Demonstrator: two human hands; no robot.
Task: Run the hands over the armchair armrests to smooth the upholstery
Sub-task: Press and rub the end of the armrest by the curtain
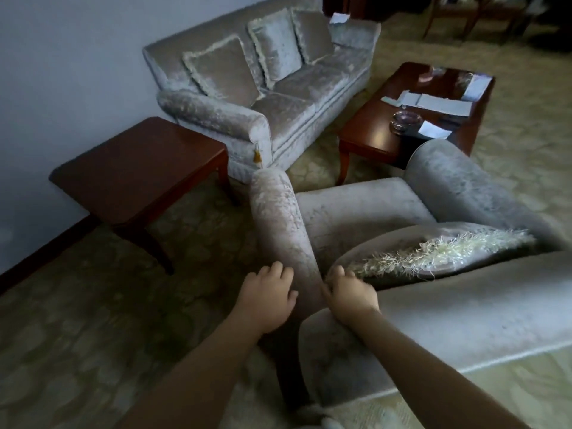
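Note:
I stand behind a grey velvet armchair (pixel 356 209) and look down over its back. Its left armrest (pixel 280 218) is a long padded roll running away from me. My left hand (pixel 267 297) lies flat on the outer side of that armrest's near end, fingers spread. My right hand (pixel 348 294) rests palm down on the inner side of the same end, where the armrest meets the chair back, its fingers curled on the fabric. The right armrest (pixel 464 187) lies untouched at the far right. A fringed cushion (pixel 433 252) leans on the seat.
A dark wooden side table (pixel 136 168) stands left of the chair by the wall. A matching grey sofa (pixel 278 88) with three cushions is beyond. A wooden coffee table (pixel 402 125) carries papers and a glass ashtray. Patterned carpet covers the floor.

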